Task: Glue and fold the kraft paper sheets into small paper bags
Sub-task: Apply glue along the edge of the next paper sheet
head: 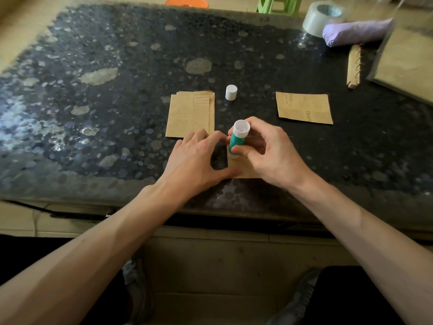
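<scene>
My right hand (pixel 269 151) grips a green and white glue stick (pixel 238 139), held upside down with its tip against a kraft paper sheet (pixel 243 171) near the table's front edge. My left hand (pixel 196 158) presses on that sheet with thumb and forefinger spread; both hands hide most of the sheet. The glue stick's white cap (pixel 231 92) stands on the table behind. A stack of kraft sheets (pixel 191 114) lies just left of the cap. One folded kraft piece (pixel 304 107) lies to the right.
The dark speckled table (pixel 117 90) carries a roll of grey tape (pixel 319 17), a purple bundle (pixel 356 31), a spiral-bound kraft notebook (pixel 353 65) and a large kraft pad (pixel 407 64) at the back right. A green stool (pixel 280 4) and an orange object (pixel 186 1) stand beyond.
</scene>
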Available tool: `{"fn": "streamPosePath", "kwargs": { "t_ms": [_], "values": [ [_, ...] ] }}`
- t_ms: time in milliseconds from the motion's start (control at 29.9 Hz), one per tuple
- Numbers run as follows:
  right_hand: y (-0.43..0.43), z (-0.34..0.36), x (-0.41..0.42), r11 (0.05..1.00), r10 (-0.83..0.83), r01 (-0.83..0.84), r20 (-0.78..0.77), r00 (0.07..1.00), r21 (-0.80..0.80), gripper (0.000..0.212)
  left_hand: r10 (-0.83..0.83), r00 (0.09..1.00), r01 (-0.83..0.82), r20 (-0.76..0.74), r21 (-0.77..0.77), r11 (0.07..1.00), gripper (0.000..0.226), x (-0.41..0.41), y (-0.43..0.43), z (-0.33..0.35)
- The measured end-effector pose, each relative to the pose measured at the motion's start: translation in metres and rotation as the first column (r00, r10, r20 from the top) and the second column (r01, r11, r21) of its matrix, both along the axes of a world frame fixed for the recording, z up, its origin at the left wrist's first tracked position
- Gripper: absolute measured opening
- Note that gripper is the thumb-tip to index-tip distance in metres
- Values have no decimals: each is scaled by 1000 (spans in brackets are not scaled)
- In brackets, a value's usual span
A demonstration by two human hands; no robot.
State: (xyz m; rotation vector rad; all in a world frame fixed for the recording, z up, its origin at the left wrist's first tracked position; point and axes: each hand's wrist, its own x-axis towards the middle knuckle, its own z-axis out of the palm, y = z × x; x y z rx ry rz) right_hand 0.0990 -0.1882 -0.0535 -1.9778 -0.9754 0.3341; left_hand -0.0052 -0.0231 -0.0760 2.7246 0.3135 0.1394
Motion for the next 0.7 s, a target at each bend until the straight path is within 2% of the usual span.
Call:
{"fn": "streamPosePath", "kwargs": {
  "t_ms": [334, 434, 702],
  "values": [
    [-4, 2, -4, 995, -91, 96, 143, 986, -34, 37, -10, 1000, 10, 7, -7, 1000, 72, -1, 1, 0],
    [-6, 2, -6, 995, -82, 93, 200, 976, -46, 34, -11, 1000, 11, 4, -9, 1000, 72, 0, 1, 0],
    [-14, 2, -12, 995, -35, 54, 220, 975, -81, 26, -4, 1000, 4, 22, -14, 1000, 70, -1, 0, 1]
  ]
}}
